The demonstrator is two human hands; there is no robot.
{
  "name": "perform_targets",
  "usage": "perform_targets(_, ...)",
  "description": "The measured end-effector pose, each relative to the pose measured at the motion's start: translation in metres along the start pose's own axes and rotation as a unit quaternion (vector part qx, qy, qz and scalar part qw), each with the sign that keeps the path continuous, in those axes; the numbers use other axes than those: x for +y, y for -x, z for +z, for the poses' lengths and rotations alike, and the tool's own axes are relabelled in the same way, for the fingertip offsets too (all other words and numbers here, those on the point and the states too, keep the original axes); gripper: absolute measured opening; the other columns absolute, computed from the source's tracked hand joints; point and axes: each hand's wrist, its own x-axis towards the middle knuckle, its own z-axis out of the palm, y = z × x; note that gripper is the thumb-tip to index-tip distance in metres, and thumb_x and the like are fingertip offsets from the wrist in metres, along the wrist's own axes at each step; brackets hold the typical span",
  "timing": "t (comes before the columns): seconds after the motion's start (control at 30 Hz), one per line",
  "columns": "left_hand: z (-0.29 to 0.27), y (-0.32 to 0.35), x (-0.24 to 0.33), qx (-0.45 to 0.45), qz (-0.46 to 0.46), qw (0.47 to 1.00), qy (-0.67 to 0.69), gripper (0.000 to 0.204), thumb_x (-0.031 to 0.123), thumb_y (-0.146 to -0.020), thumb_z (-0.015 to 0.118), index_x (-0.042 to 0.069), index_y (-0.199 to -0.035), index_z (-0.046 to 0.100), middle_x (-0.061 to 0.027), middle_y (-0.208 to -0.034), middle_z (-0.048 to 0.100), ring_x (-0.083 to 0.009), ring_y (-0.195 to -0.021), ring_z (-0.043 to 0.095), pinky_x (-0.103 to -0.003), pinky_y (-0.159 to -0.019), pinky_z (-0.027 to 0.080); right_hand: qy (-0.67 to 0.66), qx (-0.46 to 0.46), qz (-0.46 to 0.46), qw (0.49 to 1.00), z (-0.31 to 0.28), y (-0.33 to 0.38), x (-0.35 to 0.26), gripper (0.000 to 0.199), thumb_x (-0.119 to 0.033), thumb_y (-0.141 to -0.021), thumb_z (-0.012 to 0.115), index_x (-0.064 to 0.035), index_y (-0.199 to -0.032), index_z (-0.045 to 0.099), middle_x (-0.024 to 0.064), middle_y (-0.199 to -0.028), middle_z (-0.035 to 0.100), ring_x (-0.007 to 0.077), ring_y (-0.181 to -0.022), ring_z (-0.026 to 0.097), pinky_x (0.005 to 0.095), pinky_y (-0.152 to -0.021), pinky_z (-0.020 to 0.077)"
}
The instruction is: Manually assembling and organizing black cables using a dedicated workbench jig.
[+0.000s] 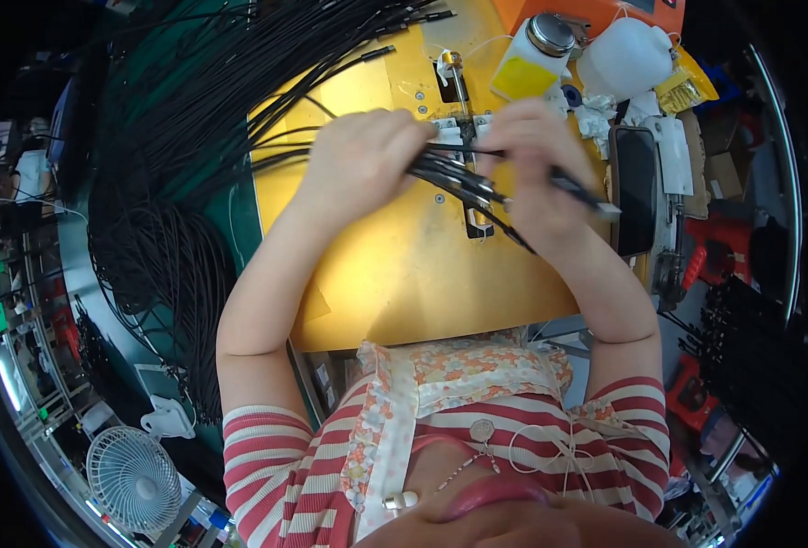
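The left hand is closed around a bundle of black cables above the gold-coloured surface, between its left edge and its middle; the connector ends poke out of the fist toward the right hand, while the cable lengths trail off past the surface's left edge. The right hand, blurred, is over the right part of the surface, its fingers pinched on a single cable whose dark connector, tipped in pale grey, sticks out toward the right edge. Between the two hands, partly covered by them, a metal clamp fixture with white blocks stands on the surface, its lever reaching toward the far edge. Near the far right corner is a square bottle with a metal cap and a yellow label, next to a rounded white plastic bottle, with crumpled tissue just nearer the person and an orange case behind. A black smartphone lies alongside the right edge, with a white-topped tool beside it. Beyond the left edge, more cables pile up over a green mat
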Motion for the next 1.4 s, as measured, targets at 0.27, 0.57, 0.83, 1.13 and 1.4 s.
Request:
perform_targets(0.27, -0.005, 0.01, -0.01, -0.01, -0.081, 0.992, 0.095, 0.019, 0.002, -0.069, 0.068, 0.005, -0.086, 0.061, -0.0074, -0.068, 0.056, -0.0242, -0.059, 0.058, -0.033, -0.052, 0.044, 0.15, 0.023, -0.314, 0.937, -0.01, 0.004, -0.001, 0.047, -0.044, -0.091, 0.054, -0.0024, -0.112, 0.059, 0.024, -0.12, 0.05, 0.0374, -0.1, 0.057, 0.0446, -0.088, 0.0488)
perform_targets(0.57, 0.017, 0.02, -0.003, -0.006, 0.033, 0.997, 0.072, 0.025, 0.007, -0.07, 0.064, 0.01, -0.095, 0.061, -0.0031, -0.07, 0.053, -0.0205, -0.056, 0.058, -0.032, -0.047, 0.046, 0.251, -0.187, -0.128, 0.941, -0.015, 0.003, 0.008, 0.04, -0.025, -0.088, 0.058, -0.0048, -0.122, 0.056, 0.018, -0.122, 0.054, 0.0329, -0.107, 0.055, 0.0411, -0.092, 0.0459)
perform_targets(0.83, 0.034, 0.024, -0.01, -0.044, 0.011, 0.996, 0.079, 0.03, 0.008, -0.069, 0.068, 0.007, -0.099, 0.066, -0.0039, -0.068, 0.055, -0.0186, -0.056, 0.055, -0.031, -0.047, 0.043, 0.3, -0.145, -0.043, 0.942, -0.027, 0.01, 0.023, 0.02, 0.004, -0.073, 0.07, -0.0014, -0.092, 0.067, 0.0088, -0.091, 0.06, 0.0237, -0.08, 0.061, 0.0301, -0.067, 0.0497)
perform_targets(1.13, 0.033, 0.025, -0.009, -0.098, -0.014, 0.995, 0.014, 0.043, 0.003, -0.068, 0.067, 0.009, -0.11, 0.067, -0.0033, -0.087, 0.061, -0.0189, -0.073, 0.058, -0.031, -0.062, 0.046, 0.335, -0.063, 0.1, 0.935, -0.027, 0.011, 0.053, 0.008, -0.003, -0.076, 0.07, -0.0024, -0.084, 0.069, 0.0065, -0.084, 0.054, 0.022, -0.078, 0.054, 0.0293, -0.068, 0.044)
perform_targets(1.4, 0.033, 0.027, -0.009, -0.111, -0.034, 0.993, 0.033, 0.046, 0.001, -0.066, 0.067, 0.01, -0.111, 0.065, -0.0039, -0.088, 0.06, -0.0201, -0.077, 0.058, -0.032, -0.066, 0.044, 0.441, -0.107, -0.002, 0.891, -0.024, 0.011, 0.044, 0.011, -0.003, -0.075, 0.067, -0.0024, -0.087, 0.067, 0.0064, -0.084, 0.055, 0.0233, -0.081, 0.056, 0.0321, -0.07, 0.0469)
